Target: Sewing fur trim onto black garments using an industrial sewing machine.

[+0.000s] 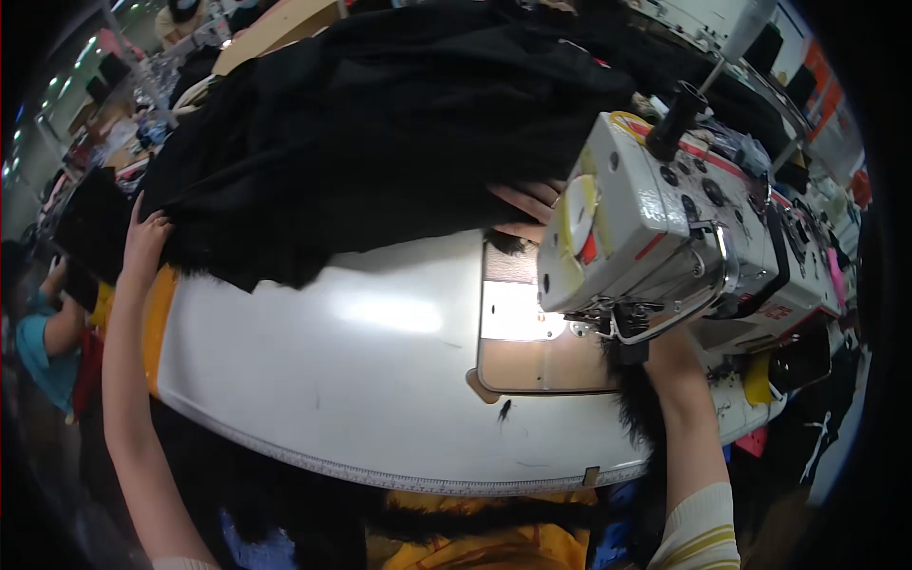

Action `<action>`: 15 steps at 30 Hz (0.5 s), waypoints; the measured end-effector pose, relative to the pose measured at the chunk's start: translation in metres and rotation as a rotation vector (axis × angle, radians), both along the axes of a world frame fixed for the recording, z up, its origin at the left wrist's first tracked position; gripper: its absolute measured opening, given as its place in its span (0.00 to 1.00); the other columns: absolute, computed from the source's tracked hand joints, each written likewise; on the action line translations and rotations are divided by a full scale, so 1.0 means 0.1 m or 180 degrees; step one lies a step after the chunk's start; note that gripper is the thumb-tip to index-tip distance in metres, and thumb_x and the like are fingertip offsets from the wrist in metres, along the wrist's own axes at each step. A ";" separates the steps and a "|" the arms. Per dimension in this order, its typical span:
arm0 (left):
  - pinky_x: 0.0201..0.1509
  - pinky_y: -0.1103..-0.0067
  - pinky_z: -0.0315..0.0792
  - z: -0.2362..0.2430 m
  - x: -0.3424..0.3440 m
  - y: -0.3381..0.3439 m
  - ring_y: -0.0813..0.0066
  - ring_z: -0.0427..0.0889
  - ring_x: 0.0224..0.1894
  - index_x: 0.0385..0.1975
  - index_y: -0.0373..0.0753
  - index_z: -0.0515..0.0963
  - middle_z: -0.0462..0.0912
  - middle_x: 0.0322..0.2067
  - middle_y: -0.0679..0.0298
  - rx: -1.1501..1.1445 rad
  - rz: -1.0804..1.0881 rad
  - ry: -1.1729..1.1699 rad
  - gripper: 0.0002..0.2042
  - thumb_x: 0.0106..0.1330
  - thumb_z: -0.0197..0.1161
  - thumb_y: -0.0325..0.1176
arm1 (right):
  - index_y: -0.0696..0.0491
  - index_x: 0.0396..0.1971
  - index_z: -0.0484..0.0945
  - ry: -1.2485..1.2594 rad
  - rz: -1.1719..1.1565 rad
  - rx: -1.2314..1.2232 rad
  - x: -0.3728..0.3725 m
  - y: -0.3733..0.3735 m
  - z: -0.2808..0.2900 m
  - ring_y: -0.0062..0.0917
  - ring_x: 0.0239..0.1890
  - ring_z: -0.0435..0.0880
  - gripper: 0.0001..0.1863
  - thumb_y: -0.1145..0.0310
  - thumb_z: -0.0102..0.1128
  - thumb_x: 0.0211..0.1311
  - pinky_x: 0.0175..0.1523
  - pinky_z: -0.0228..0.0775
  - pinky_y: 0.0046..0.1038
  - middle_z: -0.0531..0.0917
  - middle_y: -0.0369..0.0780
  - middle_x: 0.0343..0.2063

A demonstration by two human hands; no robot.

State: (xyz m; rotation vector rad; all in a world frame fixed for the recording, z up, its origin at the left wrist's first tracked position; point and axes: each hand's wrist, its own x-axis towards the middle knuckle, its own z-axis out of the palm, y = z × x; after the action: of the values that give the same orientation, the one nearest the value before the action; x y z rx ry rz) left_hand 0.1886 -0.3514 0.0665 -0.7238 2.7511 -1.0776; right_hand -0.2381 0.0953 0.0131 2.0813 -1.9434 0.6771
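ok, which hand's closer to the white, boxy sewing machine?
Right. The right hand is right beside the machine, partly hidden behind it. The left hand is well away, at the left edge of the black, fur-trimmed fabric.

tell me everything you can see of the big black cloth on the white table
The large, matte black cloth looks soft, with loose folds and an uneven, partly fuzzy near edge. It lies spread across the far side of the glossy white tabletop, beside the white metal sewing machine. The bare left hand touches its left edge, the bare right hand its near right edge.
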 end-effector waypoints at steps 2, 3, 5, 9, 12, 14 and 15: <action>0.70 0.62 0.50 0.08 -0.06 0.31 0.68 0.74 0.54 0.33 0.39 0.80 0.80 0.40 0.61 0.0398 0.0634 0.1365 0.13 0.50 0.54 0.19 | 0.46 0.47 0.76 -0.0075 0.0615 -0.0076 0.12 -0.21 0.01 0.37 0.61 0.64 0.22 0.67 0.57 0.47 0.60 0.63 0.39 0.62 0.41 0.62; 0.63 0.64 0.59 0.15 -0.20 0.55 0.61 0.75 0.51 0.34 0.37 0.78 0.79 0.40 0.56 0.0458 -0.0108 0.2074 0.14 0.48 0.53 0.16 | 0.45 0.48 0.76 -0.0032 0.0866 -0.0072 0.18 -0.29 -0.01 0.37 0.62 0.64 0.23 0.67 0.58 0.47 0.61 0.63 0.38 0.62 0.41 0.63; 0.50 0.69 0.70 0.24 -0.59 1.19 0.58 0.75 0.47 0.35 0.37 0.76 0.77 0.39 0.56 0.0565 -0.1208 0.2625 0.15 0.48 0.52 0.14 | 0.48 0.44 0.78 0.1152 0.0711 -0.0175 0.24 -0.44 -0.05 0.39 0.60 0.67 0.23 0.72 0.61 0.42 0.57 0.68 0.37 0.66 0.41 0.60; 0.59 0.67 0.63 -0.02 -1.56 2.49 0.61 0.74 0.52 0.44 0.37 0.76 0.77 0.45 0.60 0.1668 -0.2718 0.2676 0.18 0.52 0.65 0.33 | 0.49 0.43 0.79 0.1324 0.0842 -0.0341 0.15 -0.48 -0.12 0.41 0.57 0.69 0.20 0.71 0.61 0.45 0.57 0.69 0.37 0.70 0.44 0.56; 0.52 0.69 0.70 -0.21 -2.10 2.71 0.58 0.75 0.51 0.48 0.39 0.75 0.74 0.52 0.57 0.2538 -0.1125 0.2320 0.22 0.50 0.66 0.32 | 0.49 0.52 0.73 0.1607 0.0087 0.0318 0.05 -0.12 -0.21 0.40 0.58 0.69 0.23 0.71 0.57 0.53 0.58 0.68 0.35 0.65 0.44 0.60; 0.50 0.69 0.71 -0.31 -2.08 2.56 0.58 0.76 0.50 0.48 0.40 0.75 0.75 0.51 0.59 0.2776 -0.1235 0.2375 0.22 0.49 0.66 0.30 | 0.51 0.50 0.74 0.1646 -0.0410 0.0532 0.03 0.33 -0.25 0.39 0.55 0.71 0.21 0.72 0.56 0.53 0.56 0.68 0.35 0.69 0.45 0.55; 0.48 0.69 0.73 -0.35 -2.03 2.50 0.57 0.76 0.48 0.47 0.40 0.76 0.76 0.50 0.60 0.3050 -0.1594 0.2397 0.22 0.47 0.65 0.29 | 0.52 0.49 0.74 0.1597 -0.0639 0.0489 0.05 0.62 -0.27 0.39 0.53 0.72 0.20 0.73 0.56 0.53 0.54 0.68 0.35 0.71 0.45 0.53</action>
State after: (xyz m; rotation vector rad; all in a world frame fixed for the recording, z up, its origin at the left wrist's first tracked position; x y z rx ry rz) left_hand -0.0147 -0.1009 0.0316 -0.2999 3.5667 0.7320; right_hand -0.2329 0.1575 -0.0139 1.8625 -1.9073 -0.0405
